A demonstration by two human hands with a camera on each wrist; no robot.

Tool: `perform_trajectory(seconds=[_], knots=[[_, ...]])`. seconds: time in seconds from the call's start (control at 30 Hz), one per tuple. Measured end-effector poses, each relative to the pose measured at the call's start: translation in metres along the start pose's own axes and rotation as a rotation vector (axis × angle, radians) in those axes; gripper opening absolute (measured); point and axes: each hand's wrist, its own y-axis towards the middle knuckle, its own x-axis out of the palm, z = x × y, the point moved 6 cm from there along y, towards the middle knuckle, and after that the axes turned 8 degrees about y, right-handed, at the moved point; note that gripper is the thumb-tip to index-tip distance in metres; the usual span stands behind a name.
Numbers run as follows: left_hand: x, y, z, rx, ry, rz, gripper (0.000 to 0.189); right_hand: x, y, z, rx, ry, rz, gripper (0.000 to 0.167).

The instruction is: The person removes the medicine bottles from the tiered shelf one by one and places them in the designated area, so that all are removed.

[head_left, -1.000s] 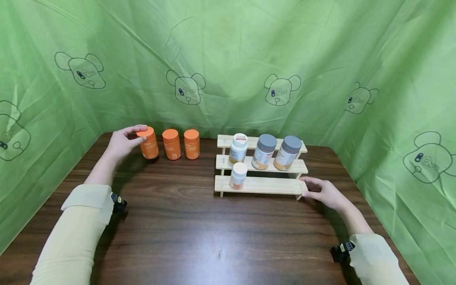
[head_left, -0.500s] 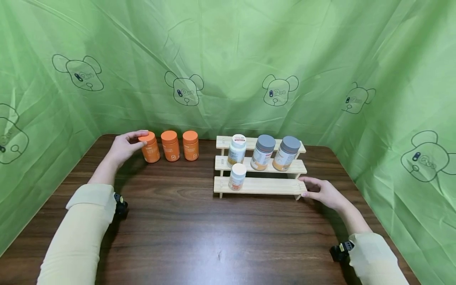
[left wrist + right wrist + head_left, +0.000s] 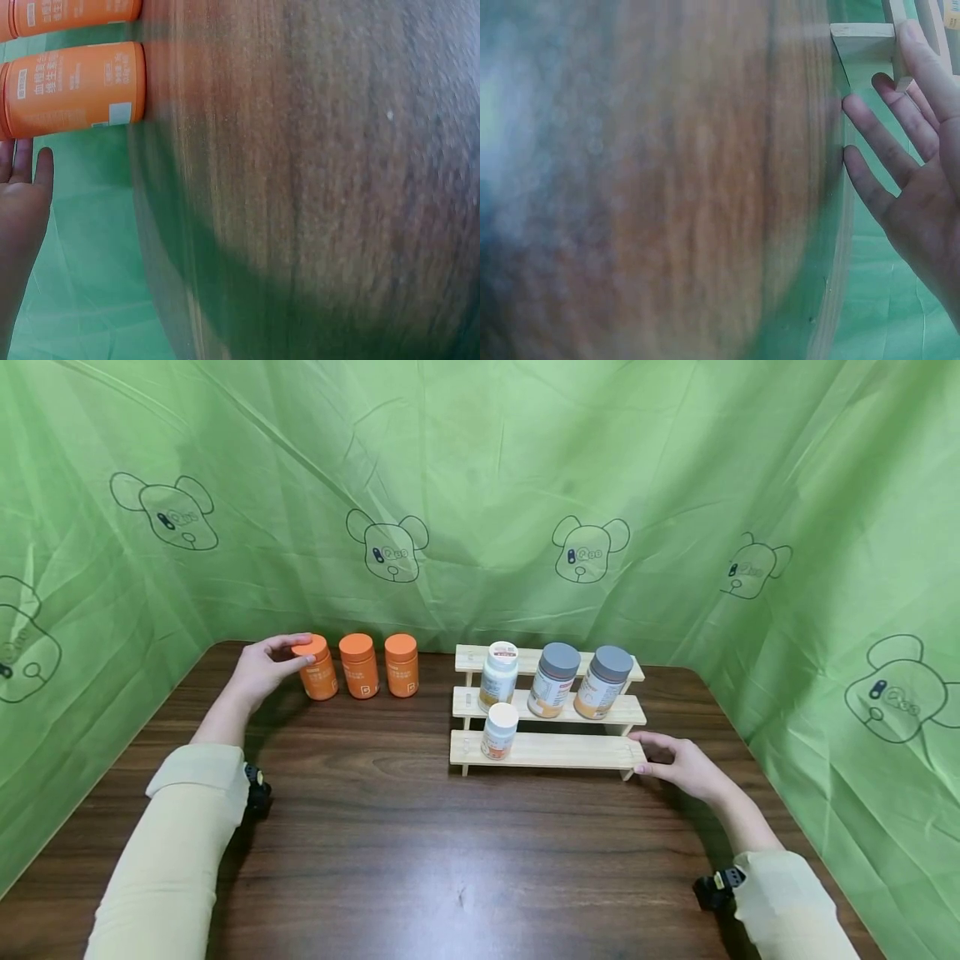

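Observation:
My left hand [image 3: 262,670] holds the leftmost orange bottle [image 3: 320,680] by its lid, thumb on the near side and fingers over the far side. The bottle stands upright on the table; in the left wrist view the same orange bottle [image 3: 75,86] shows its printed label. Two matching orange bottles [image 3: 362,677] [image 3: 402,675] stand to its right. At the rack's right end, my right hand [image 3: 686,768] grips the lowest step of a three-step wooden rack [image 3: 570,750]. The right wrist view shows the right hand [image 3: 922,180] with its thumb on the wood and other fingers spread.
On the rack's lowest step stands a small white bottle [image 3: 500,732]. Behind it, a white-capped bottle [image 3: 498,681] and two grey-lidded jars [image 3: 553,685] [image 3: 602,687] stand on the middle step. A green curtain [image 3: 480,485] rises behind the brown table [image 3: 420,860].
The leftmost orange bottle has shifted slightly right with my left hand, closer to the middle orange bottle. My right hand stays at the rack. The head view has shifted a little.

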Motion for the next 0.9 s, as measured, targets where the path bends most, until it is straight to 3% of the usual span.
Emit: perform_trajectory(seconds=[0.37, 0.67, 0.9], knots=[[0.002, -0.001, 0.000, 0.008, 0.010, -0.013, 0.057, 0.002, 0.000, -0.011, 0.024, -0.006, -0.015, 0.054], [-0.006, -0.004, 0.021, 0.027, -0.012, 0.074, 0.055, 0.001, -0.006, -0.044, 0.031, -0.018, -0.026, 0.052], [-0.011, -0.003, 0.047, 0.048, -0.022, 0.096, 0.059, 0.000, -0.001, -0.006, 0.025, -0.014, -0.012, 0.052]])
